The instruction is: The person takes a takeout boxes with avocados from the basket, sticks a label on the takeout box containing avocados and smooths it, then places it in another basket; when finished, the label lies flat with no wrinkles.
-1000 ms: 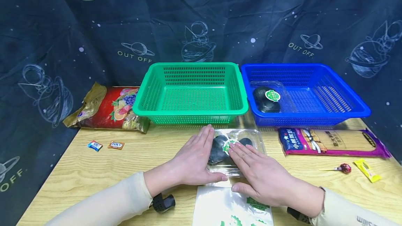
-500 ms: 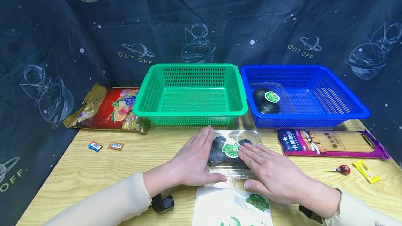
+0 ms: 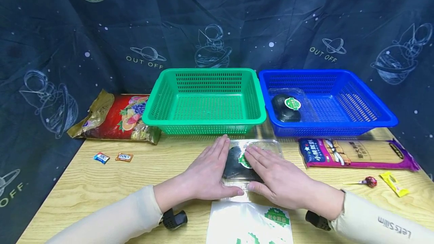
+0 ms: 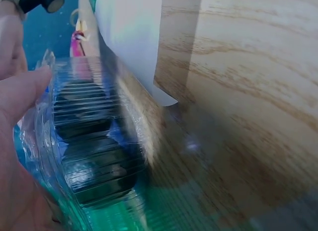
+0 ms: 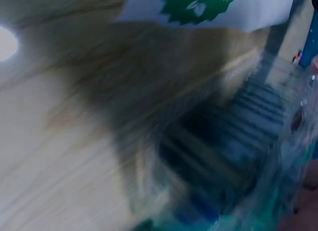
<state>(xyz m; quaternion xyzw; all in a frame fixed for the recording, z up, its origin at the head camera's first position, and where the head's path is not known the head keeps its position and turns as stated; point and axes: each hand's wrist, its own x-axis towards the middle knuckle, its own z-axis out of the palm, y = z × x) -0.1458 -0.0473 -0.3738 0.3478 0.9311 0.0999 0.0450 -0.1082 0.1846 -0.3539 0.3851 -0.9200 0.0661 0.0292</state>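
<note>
A clear plastic clamshell box (image 3: 275, 145) with dark, smooth oval items (image 3: 233, 163) inside lies in front of the green basket. My left hand (image 3: 208, 172) rests along its left side, fingers straight and thumb stretched along the front edge. Across the lid lies my right hand (image 3: 283, 178), its straight fingers pressing on a green-and-white round sticker (image 3: 242, 160) and hiding part of it. A white sheet of similar green stickers (image 3: 234, 221) lies nearer me. Ribbed clear plastic and dark shapes show in the left wrist view; the right wrist view is blurred.
Behind stand a green basket (image 3: 205, 121) and a blue basket (image 3: 333, 125), the blue one holding a stickered box (image 3: 288, 108). A red-and-gold bag (image 3: 118, 118) and two small wrapped candies (image 3: 124, 156) lie left. Pasta (image 3: 359, 153), a lollipop (image 3: 370, 182) and a yellow packet (image 3: 394, 183) lie right.
My right hand slid right off the sticker, uncovering it, then came back left over it. My left hand has stayed in place at the box's side.
</note>
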